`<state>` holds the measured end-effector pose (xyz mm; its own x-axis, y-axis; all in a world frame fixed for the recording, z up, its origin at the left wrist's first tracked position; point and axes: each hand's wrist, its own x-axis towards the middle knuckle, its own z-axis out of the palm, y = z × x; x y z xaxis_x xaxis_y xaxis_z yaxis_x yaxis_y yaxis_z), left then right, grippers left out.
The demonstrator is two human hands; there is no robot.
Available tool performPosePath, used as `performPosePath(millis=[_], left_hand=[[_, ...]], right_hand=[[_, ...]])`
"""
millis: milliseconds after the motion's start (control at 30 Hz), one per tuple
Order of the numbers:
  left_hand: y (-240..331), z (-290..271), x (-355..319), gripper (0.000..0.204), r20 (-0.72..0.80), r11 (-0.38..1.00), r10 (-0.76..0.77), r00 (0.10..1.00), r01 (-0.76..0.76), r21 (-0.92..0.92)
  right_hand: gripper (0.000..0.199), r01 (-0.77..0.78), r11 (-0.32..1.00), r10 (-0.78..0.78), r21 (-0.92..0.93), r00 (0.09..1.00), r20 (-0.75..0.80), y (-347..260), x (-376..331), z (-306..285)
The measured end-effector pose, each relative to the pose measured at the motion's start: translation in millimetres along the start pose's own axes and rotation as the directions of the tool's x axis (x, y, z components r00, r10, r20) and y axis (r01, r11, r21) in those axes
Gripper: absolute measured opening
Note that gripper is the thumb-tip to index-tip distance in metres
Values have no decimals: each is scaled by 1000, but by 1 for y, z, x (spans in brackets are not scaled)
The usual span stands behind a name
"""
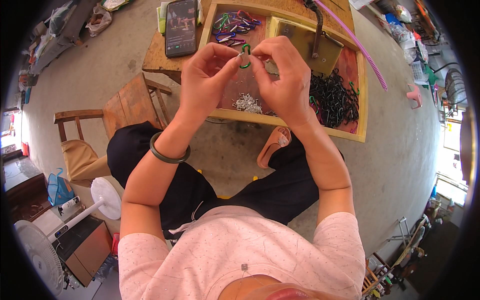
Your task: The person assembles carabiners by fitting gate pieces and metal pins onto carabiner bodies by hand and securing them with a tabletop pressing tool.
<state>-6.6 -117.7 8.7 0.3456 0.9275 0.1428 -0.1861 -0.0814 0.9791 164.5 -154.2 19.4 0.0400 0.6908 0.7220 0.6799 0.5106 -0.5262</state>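
Observation:
Between my two hands, over the wooden tray [290, 121], is a small green carabiner [246, 46], standing roughly upright. My left hand [206, 75] pinches its left side, where a bit of silver metal shows at the fingertips. On the other side my right hand [286, 75] is closed, thumb and forefinger gripping the carabiner's right edge. Beneath the hands lies a pile of small silver pins [247, 104]. Finished-looking carabiners [232, 27] in several colours sit at the tray's far left. A heap of black hook-shaped pieces [332, 100] fills its right side.
A metal press plate [327, 52] with a lever arm [317, 35] stands over the tray. A purple coiled hose [372, 62] hangs at the right. A phone [181, 30] leans at the table's left. A wooden chair [127, 105] and a white fan [40, 255] are on the left.

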Motion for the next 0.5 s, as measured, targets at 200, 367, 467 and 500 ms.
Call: performPosePath(millis=[200,367,467,500], left_hand=[[-1,6,-4,11,-31,998,33,999,-32,52],[-2,12,-4,12,-128,986,115,985,-97,137],[-1,13,-4,11,-123,981,124,985,-104,163],[-2,13,-4,11,-123,981,124,985,-104,162]], right_hand=[[19,66,996,-65,-65,998,6,2,2,7],[16,-26,1000,26,8,1000,-11,-6,2,10],[15,-85,993,86,76,996,-7,-7,2,11],[14,-101,991,101,88,995,-4,-6,2,11]])
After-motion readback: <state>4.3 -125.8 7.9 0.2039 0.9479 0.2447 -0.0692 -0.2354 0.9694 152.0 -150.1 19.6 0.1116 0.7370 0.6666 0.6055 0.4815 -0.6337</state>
